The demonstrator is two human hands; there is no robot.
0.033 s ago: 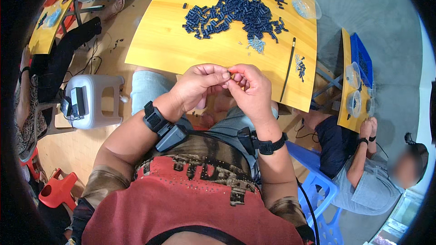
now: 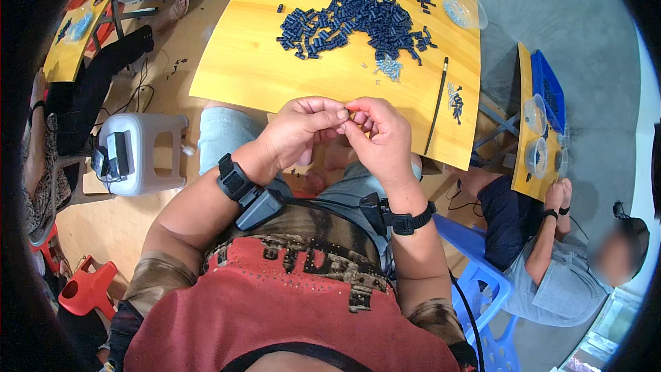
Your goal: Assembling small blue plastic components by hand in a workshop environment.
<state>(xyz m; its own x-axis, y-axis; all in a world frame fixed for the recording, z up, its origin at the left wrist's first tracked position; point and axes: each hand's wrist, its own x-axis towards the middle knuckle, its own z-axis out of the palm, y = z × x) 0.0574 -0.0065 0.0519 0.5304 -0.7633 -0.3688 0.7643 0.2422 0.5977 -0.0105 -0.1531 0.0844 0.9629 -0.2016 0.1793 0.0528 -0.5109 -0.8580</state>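
My left hand (image 2: 311, 124) and my right hand (image 2: 379, 134) meet in front of the yellow table's near edge, over my lap. Thumbs and forefingers of both are closed in a pinch on a small dark piece (image 2: 350, 112), mostly covered by the fingertips. Beyond them, a large heap of short black cylindrical pieces (image 2: 372, 17) lies on the yellow table (image 2: 241, 62). At its near side is a little pile of small silvery metal parts (image 2: 389, 69). A thin black rod (image 2: 436, 107) lies to the right, beside a small group of black and silvery pieces (image 2: 455, 103).
A clear bowl of small parts (image 2: 463, 8) stands at the table's far right. On the right, another person (image 2: 551, 269) sits at a second table with a blue tray (image 2: 547, 89). A white stool (image 2: 141, 155) holding black devices stands at left, near a red stool (image 2: 89, 288).
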